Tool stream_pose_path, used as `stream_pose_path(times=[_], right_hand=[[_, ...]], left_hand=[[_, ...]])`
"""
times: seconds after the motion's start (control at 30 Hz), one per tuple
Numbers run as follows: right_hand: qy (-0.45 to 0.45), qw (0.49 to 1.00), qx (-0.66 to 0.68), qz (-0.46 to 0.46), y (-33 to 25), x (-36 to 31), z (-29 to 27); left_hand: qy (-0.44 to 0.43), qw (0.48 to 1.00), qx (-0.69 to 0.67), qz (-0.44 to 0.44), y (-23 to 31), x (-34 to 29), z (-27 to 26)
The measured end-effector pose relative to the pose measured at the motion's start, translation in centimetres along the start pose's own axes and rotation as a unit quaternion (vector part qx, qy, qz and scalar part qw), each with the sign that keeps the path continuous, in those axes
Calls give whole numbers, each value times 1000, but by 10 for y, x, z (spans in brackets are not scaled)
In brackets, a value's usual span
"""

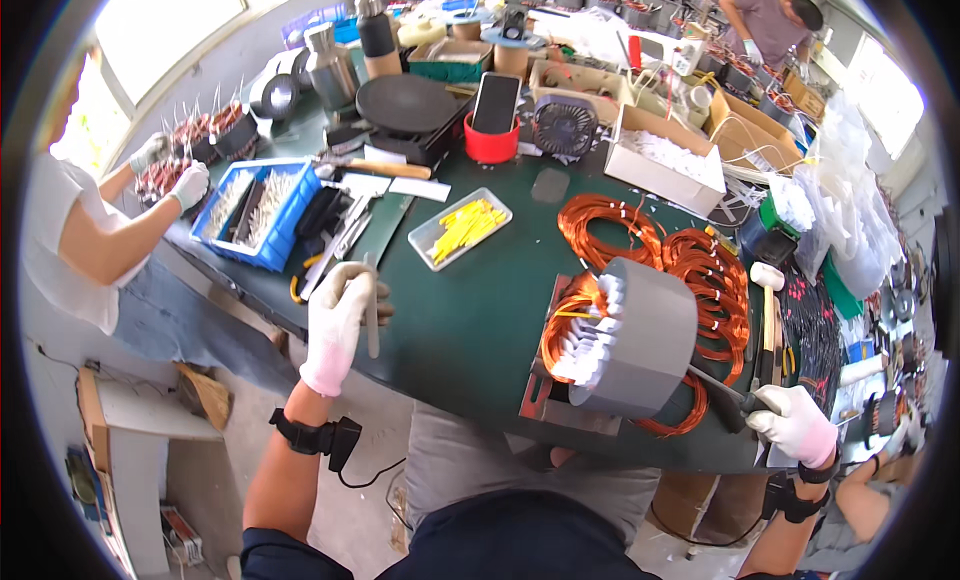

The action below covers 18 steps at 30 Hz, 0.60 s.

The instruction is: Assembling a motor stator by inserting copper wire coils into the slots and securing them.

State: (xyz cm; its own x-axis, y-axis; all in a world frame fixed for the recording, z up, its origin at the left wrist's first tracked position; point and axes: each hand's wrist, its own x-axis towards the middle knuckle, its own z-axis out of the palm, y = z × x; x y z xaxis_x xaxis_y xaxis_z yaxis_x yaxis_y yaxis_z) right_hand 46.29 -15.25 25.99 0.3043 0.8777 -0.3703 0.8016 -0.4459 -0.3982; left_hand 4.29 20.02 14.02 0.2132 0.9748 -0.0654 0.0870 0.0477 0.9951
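Note:
My gloved left hand (335, 330) is closed around a thin, flat grey strip (372, 315) with a rounded end, held upright over the table's near edge. At the right, my gloved right hand (797, 425) grips a black-handled tool (740, 405); its metal shaft points toward a grey motor stator (655, 330), and its tip is partly hidden there. The stator lies on its side on a reddish-brown metal stand (540, 395). White slips line its slots, and a copper wire coil (560, 330) comes out of its left face. Further copper coils (705, 290) lie behind and beside it.
A clear tray of yellow sticks (465, 230) sits mid-table. Left of it are a blue bin (260, 215) and hand tools; behind, a red phone holder (492, 140), a small fan (565, 125) and a white box (665, 160). A mallet (767, 277) lies right. Other people work nearby.

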Motion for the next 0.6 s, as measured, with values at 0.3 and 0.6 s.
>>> stream_pose_path(times=[0.3, 0.6], right_hand=[[-2, 1000, 14, -1, 10, -5, -4], [23, 972, 217, 88, 80, -56, -5]], left_hand=[[-224, 899, 273, 260, 17, -43, 49], [-240, 814, 365, 383, 21, -30, 83]])
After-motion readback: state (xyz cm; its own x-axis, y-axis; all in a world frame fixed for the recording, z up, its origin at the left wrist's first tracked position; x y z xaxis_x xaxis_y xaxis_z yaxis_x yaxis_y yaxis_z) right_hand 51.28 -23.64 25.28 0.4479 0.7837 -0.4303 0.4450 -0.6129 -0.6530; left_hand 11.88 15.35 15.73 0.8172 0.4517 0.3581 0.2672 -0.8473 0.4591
